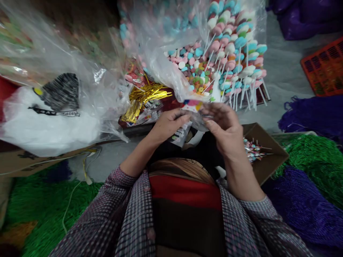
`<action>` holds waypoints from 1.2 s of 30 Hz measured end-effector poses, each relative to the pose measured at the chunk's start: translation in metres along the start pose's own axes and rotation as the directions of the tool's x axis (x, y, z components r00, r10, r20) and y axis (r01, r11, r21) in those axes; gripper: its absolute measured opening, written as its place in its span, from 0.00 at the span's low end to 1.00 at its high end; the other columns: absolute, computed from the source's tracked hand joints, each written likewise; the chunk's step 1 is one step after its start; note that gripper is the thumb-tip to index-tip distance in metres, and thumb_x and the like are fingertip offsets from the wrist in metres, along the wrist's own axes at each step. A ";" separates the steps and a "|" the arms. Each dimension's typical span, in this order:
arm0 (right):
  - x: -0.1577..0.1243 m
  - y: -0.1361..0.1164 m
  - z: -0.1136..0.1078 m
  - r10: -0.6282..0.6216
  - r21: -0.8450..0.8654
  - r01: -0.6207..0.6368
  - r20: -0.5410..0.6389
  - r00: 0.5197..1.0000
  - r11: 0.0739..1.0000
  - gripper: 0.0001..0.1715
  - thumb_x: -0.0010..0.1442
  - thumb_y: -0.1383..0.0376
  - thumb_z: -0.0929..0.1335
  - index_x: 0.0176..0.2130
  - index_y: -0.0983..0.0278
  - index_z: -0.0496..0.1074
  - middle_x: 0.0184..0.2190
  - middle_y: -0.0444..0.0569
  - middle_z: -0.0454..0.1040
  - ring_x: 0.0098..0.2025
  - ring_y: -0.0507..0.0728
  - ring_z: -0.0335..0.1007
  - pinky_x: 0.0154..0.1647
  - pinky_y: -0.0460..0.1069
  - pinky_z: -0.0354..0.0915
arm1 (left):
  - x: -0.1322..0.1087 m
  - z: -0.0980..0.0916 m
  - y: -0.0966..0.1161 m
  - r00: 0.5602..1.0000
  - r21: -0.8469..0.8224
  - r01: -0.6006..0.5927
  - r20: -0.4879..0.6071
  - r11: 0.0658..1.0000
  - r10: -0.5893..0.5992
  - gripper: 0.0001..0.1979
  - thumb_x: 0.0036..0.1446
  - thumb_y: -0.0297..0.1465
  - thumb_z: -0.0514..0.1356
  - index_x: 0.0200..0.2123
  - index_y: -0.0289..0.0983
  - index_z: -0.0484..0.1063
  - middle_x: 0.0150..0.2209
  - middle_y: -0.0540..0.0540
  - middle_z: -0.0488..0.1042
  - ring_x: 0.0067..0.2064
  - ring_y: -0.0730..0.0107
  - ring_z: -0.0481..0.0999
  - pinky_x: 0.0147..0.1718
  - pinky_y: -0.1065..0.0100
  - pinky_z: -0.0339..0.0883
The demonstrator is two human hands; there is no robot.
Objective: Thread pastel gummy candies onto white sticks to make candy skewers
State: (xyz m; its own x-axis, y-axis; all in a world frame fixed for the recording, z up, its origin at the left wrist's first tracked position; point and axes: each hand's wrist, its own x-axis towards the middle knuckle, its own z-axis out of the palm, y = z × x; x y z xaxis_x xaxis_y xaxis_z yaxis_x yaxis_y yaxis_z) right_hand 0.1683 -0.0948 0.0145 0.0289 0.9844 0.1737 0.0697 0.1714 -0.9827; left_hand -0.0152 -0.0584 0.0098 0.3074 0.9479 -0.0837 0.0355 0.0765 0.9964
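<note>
Between my hands, above my lap, is a small clear plastic packet with printing on it and a colourful top. My left hand pinches its left side between thumb and fingers. My right hand curls at the packet's upper right, thumb and fingertips on the plastic; the fingers are slightly blurred. Just beyond the hands lie gold twist ties and more printed packets. Candy skewers on white sticks are piled at the back right, next to loose coloured candies.
Large clear plastic bags fill the back left, with a grey knitted piece on one. At my right stands a cardboard box holding wrapped candy sticks. Green strands, purple strands and an orange crate are farther right.
</note>
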 end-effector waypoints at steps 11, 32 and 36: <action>0.009 -0.008 -0.015 -0.170 -0.458 0.154 0.007 0.985 0.876 0.22 0.64 0.52 0.71 0.24 0.61 0.71 0.19 0.40 0.69 0.24 0.51 0.65 0.29 0.48 0.63 | -0.003 -0.008 0.006 0.993 0.188 -0.076 0.104 0.979 0.058 0.16 0.60 0.44 0.61 0.29 0.38 0.73 0.27 0.51 0.75 0.31 0.72 0.71 0.34 0.71 0.63; 0.033 -0.005 0.013 -0.179 -0.412 0.145 -0.047 0.983 0.900 0.35 0.68 0.47 0.65 0.17 0.61 0.55 0.14 0.38 0.52 0.18 0.47 0.47 0.22 0.46 0.50 | 0.000 -0.010 -0.003 0.987 -0.145 0.154 -0.024 0.977 -0.159 0.27 0.57 0.58 0.61 0.27 0.38 0.67 0.17 0.58 0.61 0.18 0.79 0.59 0.22 0.72 0.55; 0.050 -0.005 0.022 -0.156 -0.382 0.133 -0.030 0.987 0.915 0.37 0.67 0.44 0.65 0.16 0.61 0.56 0.13 0.39 0.55 0.18 0.47 0.49 0.22 0.46 0.52 | 0.001 -0.019 -0.003 0.985 -0.343 0.172 0.055 0.923 -0.163 0.23 0.51 0.51 0.71 0.33 0.38 0.73 0.17 0.60 0.62 0.18 0.82 0.59 0.22 0.74 0.56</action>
State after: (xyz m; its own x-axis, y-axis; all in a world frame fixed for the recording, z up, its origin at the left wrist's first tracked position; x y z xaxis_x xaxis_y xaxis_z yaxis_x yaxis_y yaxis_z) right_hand 0.1474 -0.0457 0.0266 0.0472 0.9440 0.3267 0.4483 0.2722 -0.8514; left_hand -0.0332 -0.0519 0.0065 0.3498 0.9042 -0.2453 -0.2407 0.3397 0.9092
